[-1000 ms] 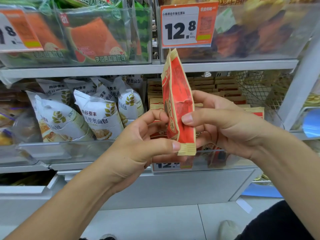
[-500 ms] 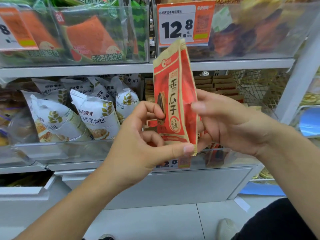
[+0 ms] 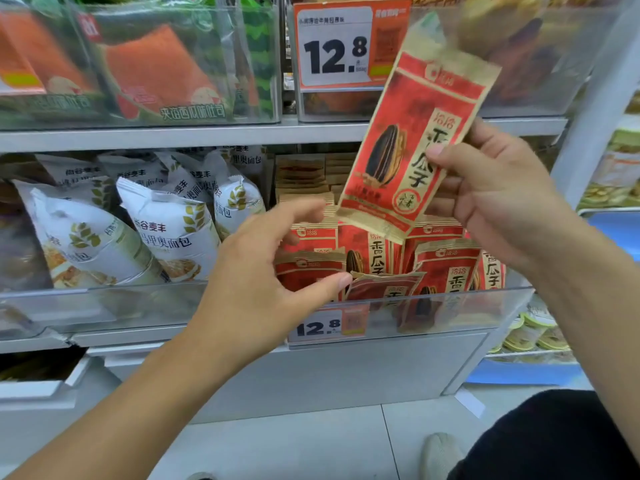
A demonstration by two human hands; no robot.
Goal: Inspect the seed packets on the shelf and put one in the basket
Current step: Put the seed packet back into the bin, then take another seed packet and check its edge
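Grey metal shelving point(image 3: 173, 136) is stacked in tiers, each fronted by clear plastic bins. On the middle tier, white bread bags point(image 3: 166, 237) are piled on the left and red sunflower seed packets point(image 3: 446, 271) are stood upright on the right, with a 12.8 price tag point(image 3: 325, 327) clipped below them. Up top, watermelon toast packs point(image 3: 162, 77) are kept on the left, and a second 12.8 tag point(image 3: 341, 46) is hung on the bin beside them.

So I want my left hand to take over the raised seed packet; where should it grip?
Probably the free lower-left corner of the raised seed packet, coming from below-left. The packet tilts, top to the right; the right hand pinches its right edge, and the open left hand is nearest that corner.
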